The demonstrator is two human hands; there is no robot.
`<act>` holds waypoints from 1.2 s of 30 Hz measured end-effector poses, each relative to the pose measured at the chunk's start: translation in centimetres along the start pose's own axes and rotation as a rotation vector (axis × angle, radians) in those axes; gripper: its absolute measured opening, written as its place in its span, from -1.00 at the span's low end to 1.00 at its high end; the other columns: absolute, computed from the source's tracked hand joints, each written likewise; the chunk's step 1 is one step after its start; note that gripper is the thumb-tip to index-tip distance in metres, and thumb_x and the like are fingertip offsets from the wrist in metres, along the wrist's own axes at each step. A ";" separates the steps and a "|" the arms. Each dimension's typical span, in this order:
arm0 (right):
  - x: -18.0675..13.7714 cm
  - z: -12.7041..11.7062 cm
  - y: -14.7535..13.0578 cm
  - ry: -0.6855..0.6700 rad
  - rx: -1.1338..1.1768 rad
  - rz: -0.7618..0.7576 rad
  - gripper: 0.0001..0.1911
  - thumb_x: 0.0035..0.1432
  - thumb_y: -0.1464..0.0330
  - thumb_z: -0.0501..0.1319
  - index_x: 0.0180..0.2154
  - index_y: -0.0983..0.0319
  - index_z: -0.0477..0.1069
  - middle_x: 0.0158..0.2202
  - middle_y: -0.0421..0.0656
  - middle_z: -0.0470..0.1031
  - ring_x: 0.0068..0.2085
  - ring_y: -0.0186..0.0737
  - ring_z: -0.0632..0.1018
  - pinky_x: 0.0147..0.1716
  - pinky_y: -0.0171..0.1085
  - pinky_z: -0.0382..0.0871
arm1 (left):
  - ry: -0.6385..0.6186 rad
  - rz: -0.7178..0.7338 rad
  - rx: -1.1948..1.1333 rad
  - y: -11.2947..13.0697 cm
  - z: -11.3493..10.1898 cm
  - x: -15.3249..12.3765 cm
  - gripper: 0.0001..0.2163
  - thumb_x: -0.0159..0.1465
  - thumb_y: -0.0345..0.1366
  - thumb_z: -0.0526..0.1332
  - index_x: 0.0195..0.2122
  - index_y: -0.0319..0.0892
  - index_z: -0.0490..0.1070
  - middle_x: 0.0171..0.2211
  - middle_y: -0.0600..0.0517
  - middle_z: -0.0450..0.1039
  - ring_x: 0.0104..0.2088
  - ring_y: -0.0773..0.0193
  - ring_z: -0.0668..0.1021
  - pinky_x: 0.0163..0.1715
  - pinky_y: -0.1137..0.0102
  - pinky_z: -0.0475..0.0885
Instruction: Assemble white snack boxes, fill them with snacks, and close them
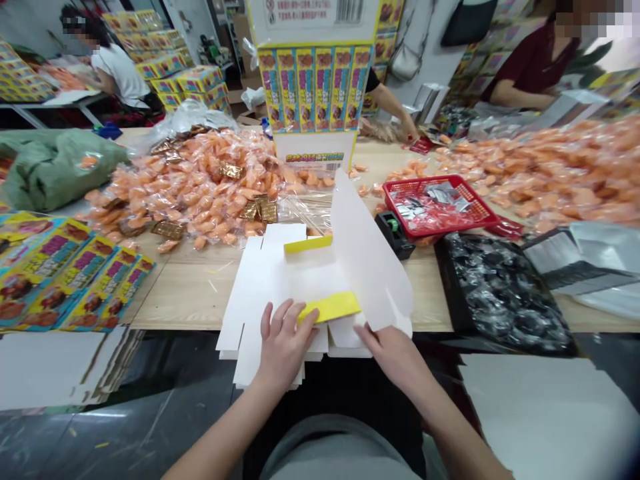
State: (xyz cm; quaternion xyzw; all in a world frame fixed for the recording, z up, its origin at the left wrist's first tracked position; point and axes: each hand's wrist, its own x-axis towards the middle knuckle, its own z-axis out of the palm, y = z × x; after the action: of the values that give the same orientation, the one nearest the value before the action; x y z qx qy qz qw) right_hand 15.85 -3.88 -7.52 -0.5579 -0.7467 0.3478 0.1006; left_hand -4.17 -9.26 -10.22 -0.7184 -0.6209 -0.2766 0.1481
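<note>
White card, printed yellow on its tabs: a flat box blank (310,280) lies at the near edge of the wooden table (190,293), on top of a small stack of the same blanks that overhangs toward the person. One big panel on its right side stands half raised, leaning toward the red basket (440,207).

The left hand (285,343) is spread flat on the blank, its fingertips pressing down the near yellow flap (330,308); nothing is gripped, the palm simply pins the card. The right hand (395,353) rests at the lower right corner of the blank, fingers loosely curled against the edge of the raised panel; whether it pinches the card or only touches it, I cannot tell from here.

To my eye the fold would go best if the left hand keeps the base flat while the flap is creased along its scored line, so the sheet beneath does not slide off the table edge with it. The second yellow flap (309,244) at the far side stands free and untouched.

Behind the blank a heap of orange wrapped pieces (200,187) covers the middle of the table, with an upright printed display box (315,87) at the far edge. Flat printed cartons (65,273) lie fanned at the left edge, a black tray (500,293) at the right. Other people work at the far side.
</note>
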 end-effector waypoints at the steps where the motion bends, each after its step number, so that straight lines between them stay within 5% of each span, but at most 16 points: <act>1: -0.7 -0.7 -0.9 -0.147 -0.055 -0.083 -0.62 0.31 0.16 0.04 -0.42 0.21 0.45 -0.44 -0.11 0.49 -0.36 -0.13 0.50 -0.30 -0.18 0.37 | -0.056 0.038 0.016 -0.2 -0.4 0.4 -0.85 0.32 -0.33 0.22 -0.11 -0.08 0.49 -0.16 0.01 0.52 0.00 0.17 0.49 0.31 0.04 -0.03; 2: -1.1 -1.2 -1.9 -0.219 -0.101 -0.191 -0.67 0.32 0.23 0.05 -0.41 0.21 0.45 -0.43 -0.13 0.49 -0.35 -0.16 0.50 -0.31 -0.21 0.35 | -0.138 0.067 0.018 -0.4 -0.8 0.9 -0.88 0.33 -0.39 0.17 -0.18 -0.10 0.49 -0.28 0.06 0.53 -0.11 0.24 0.52 0.31 0.07 -0.04; 4: -0.8 -1.0 -4.0 -0.148 -0.240 -0.368 -0.81 0.28 0.41 0.07 -0.30 0.22 0.46 -0.31 -0.10 0.51 -0.23 -0.13 0.50 -0.23 -0.21 0.34 | -0.329 0.109 0.020 -0.7 -1.1 2.2 -0.85 0.32 -0.46 0.14 -0.34 -0.15 0.47 -0.42 0.09 0.50 -0.28 0.28 0.53 0.30 0.10 0.03; 6: 0.8 0.1 -5.5 -0.040 -0.448 -0.380 -0.80 0.19 0.54 0.08 -0.26 0.27 0.45 -0.25 -0.01 0.50 -0.18 -0.04 0.50 -0.20 -0.16 0.31 | -0.495 0.129 0.031 -0.9 -1.0 3.7 -0.85 0.26 -0.47 0.19 -0.44 -0.17 0.45 -0.49 0.07 0.49 -0.35 0.25 0.54 0.27 0.07 0.10; 9: 3.7 1.2 -6.4 -0.093 -0.653 -0.301 -0.81 0.10 0.57 0.09 -0.30 0.29 0.44 -0.29 0.02 0.50 -0.21 0.01 0.51 -0.26 -0.14 0.27 | -0.708 0.099 0.021 -1.2 -0.3 5.5 -0.91 0.16 -0.34 0.32 -0.47 -0.20 0.51 -0.51 -0.02 0.53 -0.35 0.15 0.58 0.24 -0.01 0.16; 18: 4.3 1.5 -5.6 -0.222 -0.630 -0.318 -0.85 0.08 0.49 0.14 -0.35 0.27 0.48 -0.37 -0.04 0.54 -0.27 -0.07 0.56 -0.07 -0.02 0.29 | -0.871 0.134 -0.074 -0.7 0.3 6.8 -0.84 0.07 -0.27 0.38 -0.58 -0.19 0.50 -0.57 -0.06 0.53 -0.33 0.04 0.59 0.17 -0.07 0.22; 21: 2.1 0.8 -4.3 0.058 -0.611 -0.593 -0.81 0.12 0.53 0.12 -0.32 0.22 0.48 -0.36 -0.10 0.53 -0.27 -0.12 0.55 0.08 0.06 0.25 | -0.825 0.100 -0.070 -2.4 -1.1 6.1 -0.85 0.10 -0.31 0.35 -0.58 -0.18 0.46 -0.57 0.00 0.52 -0.32 0.11 0.59 0.19 -0.01 0.21; 24: 0.9 -2.3 -2.6 0.505 -0.425 -1.024 -0.71 0.15 0.51 0.14 -0.10 0.15 0.42 -0.22 -0.09 0.53 -0.06 -0.07 0.50 0.10 0.02 0.30 | -0.604 -0.025 -0.053 -5.4 -3.1 4.1 -0.90 0.20 -0.37 0.26 -0.47 -0.15 0.43 -0.52 0.09 0.50 -0.35 0.19 0.58 0.15 0.00 0.25; 25: 1.6 -3.5 -2.4 0.638 -0.323 -1.087 -0.69 0.15 0.49 0.15 -0.05 0.14 0.38 -0.20 -0.09 0.52 -0.03 -0.07 0.48 0.03 -0.03 0.36 | -0.528 -0.058 -0.035 -6.4 -3.7 3.4 -0.92 0.25 -0.36 0.20 -0.41 -0.13 0.42 -0.49 0.10 0.50 -0.37 0.18 0.58 0.10 -0.01 0.29; 27: 5.5 -5.2 -2.6 0.867 -0.137 -0.948 -0.75 0.17 0.49 0.13 -0.11 0.14 0.37 -0.28 -0.11 0.50 -0.15 -0.12 0.49 -0.12 -0.13 0.40 | -0.391 -0.112 -0.004 -7.9 -4.7 2.3 -0.91 0.33 -0.29 0.11 -0.29 -0.11 0.39 -0.43 0.07 0.52 -0.38 0.16 0.59 -0.06 0.07 0.40; 28: 8.6 -5.6 -3.0 0.846 -0.138 -0.719 -0.80 0.22 0.49 0.09 -0.15 0.17 0.38 -0.28 -0.09 0.50 -0.16 -0.13 0.49 -0.09 -0.13 0.37 | -0.333 -0.138 0.009 -8.3 -5.0 1.9 -0.89 0.36 -0.25 0.08 -0.24 -0.10 0.37 -0.39 0.05 0.54 -0.37 0.14 0.60 -0.16 0.13 0.44; 30: 16.0 -5.2 -4.3 0.375 -0.265 -0.299 -0.74 0.28 0.48 0.00 -0.12 0.25 0.42 -0.09 0.00 0.50 0.03 -0.11 0.43 0.07 -0.13 0.25 | -0.259 -0.183 0.022 -8.6 -5.1 1.4 -0.85 0.38 -0.19 0.05 -0.19 -0.11 0.33 -0.35 0.02 0.56 -0.38 0.13 0.61 -0.33 0.24 0.46; 33: 25.4 -3.1 -5.6 0.118 -0.266 -0.150 -0.86 0.18 0.49 0.15 -0.28 0.33 0.49 -0.15 0.04 0.53 -0.02 -0.06 0.47 -0.04 -0.18 0.31 | -0.229 -0.218 0.037 -8.1 -4.6 0.9 -0.86 0.38 -0.21 0.06 -0.13 -0.11 0.31 -0.32 0.01 0.58 -0.37 0.16 0.63 -0.39 0.31 0.49; 36: 29.4 -1.2 -5.1 -0.031 -0.217 -0.074 -0.89 0.18 0.41 0.23 -0.38 0.32 0.47 -0.36 -0.12 0.53 -0.29 -0.22 0.52 -0.26 -0.24 0.38 | -0.203 -0.208 0.024 -7.7 -3.8 0.4 -0.81 0.37 -0.18 0.10 -0.06 -0.11 0.28 -0.28 0.01 0.60 -0.34 0.19 0.64 -0.36 0.37 0.52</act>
State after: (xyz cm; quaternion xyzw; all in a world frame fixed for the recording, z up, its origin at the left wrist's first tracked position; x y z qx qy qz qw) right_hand 2.11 22.45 -10.36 -0.5322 -0.8015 0.2697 0.0407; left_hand -12.41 -9.61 -7.93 -0.6726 -0.7071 -0.2087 0.0637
